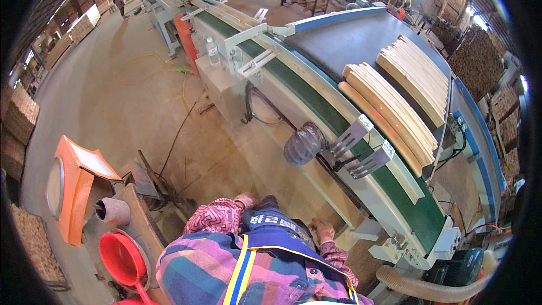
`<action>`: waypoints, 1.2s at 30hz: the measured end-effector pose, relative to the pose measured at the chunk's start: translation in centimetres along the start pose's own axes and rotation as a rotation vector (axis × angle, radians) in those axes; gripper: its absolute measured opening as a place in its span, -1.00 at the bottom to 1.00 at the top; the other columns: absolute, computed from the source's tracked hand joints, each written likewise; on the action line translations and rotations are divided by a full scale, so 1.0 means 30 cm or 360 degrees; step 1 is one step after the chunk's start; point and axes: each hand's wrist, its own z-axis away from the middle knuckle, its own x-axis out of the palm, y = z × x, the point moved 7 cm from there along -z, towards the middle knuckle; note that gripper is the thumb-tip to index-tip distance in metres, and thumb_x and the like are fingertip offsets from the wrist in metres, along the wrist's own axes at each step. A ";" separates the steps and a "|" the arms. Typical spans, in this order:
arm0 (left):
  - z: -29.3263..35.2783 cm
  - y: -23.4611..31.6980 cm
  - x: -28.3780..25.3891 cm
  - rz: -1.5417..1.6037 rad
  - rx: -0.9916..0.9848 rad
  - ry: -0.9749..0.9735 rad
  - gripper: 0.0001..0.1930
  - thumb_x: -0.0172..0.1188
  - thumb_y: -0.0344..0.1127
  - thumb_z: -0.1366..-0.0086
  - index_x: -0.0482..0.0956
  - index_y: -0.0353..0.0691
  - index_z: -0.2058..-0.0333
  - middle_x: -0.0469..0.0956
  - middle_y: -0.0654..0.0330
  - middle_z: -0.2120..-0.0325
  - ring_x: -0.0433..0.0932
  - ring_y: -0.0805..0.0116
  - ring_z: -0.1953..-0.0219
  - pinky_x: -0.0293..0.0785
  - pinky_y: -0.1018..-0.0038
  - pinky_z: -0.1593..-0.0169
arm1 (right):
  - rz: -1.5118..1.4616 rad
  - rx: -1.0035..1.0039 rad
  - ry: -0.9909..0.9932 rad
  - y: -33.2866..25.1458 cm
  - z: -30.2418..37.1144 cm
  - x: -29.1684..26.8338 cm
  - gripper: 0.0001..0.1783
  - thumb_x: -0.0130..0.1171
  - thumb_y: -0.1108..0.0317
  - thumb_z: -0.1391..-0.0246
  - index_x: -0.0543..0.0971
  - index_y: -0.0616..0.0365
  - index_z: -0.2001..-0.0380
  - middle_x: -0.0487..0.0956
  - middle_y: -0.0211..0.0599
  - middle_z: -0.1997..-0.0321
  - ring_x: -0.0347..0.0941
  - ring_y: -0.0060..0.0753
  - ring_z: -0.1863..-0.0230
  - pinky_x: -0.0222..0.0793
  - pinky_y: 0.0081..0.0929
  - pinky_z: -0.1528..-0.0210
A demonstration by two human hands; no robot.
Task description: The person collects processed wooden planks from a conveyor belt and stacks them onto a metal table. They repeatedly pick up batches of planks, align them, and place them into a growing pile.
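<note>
My left hand (245, 200) rests low in front of my body, by the front of my blue apron (280, 227). My right hand (323, 230) hangs at the apron's right side, below the green conveyor belt (299, 82). Both hands are small in the picture and their fingers are not distinct; I see nothing held in either. Past the green belt, wooden strips (389, 116) lie side by side on a wide dark belt (350, 39), and a second group of pale strips (415, 76) lies farther right. Neither hand touches the strips.
Metal brackets (361, 147) and a grey flexible duct (304, 144) stick out at the green belt's near side. A plastic bottle (213, 52) stands on the machine. To the left are an orange-framed fixture (73, 192) and a red plastic dipper (122, 260). A person (118, 1) stands far back.
</note>
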 end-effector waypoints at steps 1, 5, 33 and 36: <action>0.001 -0.007 -0.003 0.0015 -0.0058 -0.0022 -0.65 0.03 -0.17 -0.25 0.63 -0.03 0.04 0.56 0.09 -0.03 0.55 0.02 -0.05 0.50 0.23 -0.09 | -0.0164 0.0137 -0.0017 -0.024 0.009 -0.018 -0.58 0.24 0.01 -0.05 0.72 0.18 0.30 0.72 -0.32 0.34 0.60 -0.42 0.32 0.46 -0.39 0.17; -0.009 0.005 0.005 -0.0161 0.0251 0.0023 -0.60 -0.07 -0.04 -0.33 0.64 -0.03 0.04 0.57 0.06 -0.03 0.52 0.05 -0.10 0.44 0.18 -0.14 | -0.0310 0.0172 -0.0002 -0.103 0.070 -0.088 -0.55 0.22 -0.05 -0.04 0.73 0.14 0.30 0.71 -0.32 0.37 0.60 -0.39 0.31 0.45 -0.43 0.15; 0.112 0.042 -0.101 -0.0087 0.0250 0.0040 -0.67 0.06 -0.13 -0.20 0.66 -0.03 0.12 0.59 0.05 0.05 0.54 0.02 -0.03 0.47 0.20 -0.09 | 0.0550 0.0120 -0.0330 -0.002 0.174 0.026 -0.47 0.02 -0.26 -0.03 0.64 -0.30 0.05 0.62 -0.10 0.01 0.53 -0.03 -0.04 0.42 -0.21 -0.05; 0.087 0.006 -0.039 -0.0121 0.0291 -0.0010 -0.63 0.01 -0.11 -0.26 0.63 -0.01 0.04 0.55 0.09 -0.04 0.49 0.06 -0.12 0.43 0.19 -0.15 | 0.0430 0.0440 -0.0245 -0.046 0.214 -0.017 -0.48 0.02 -0.23 -0.04 0.64 -0.28 0.04 0.62 -0.10 0.01 0.52 -0.04 -0.07 0.41 -0.23 -0.06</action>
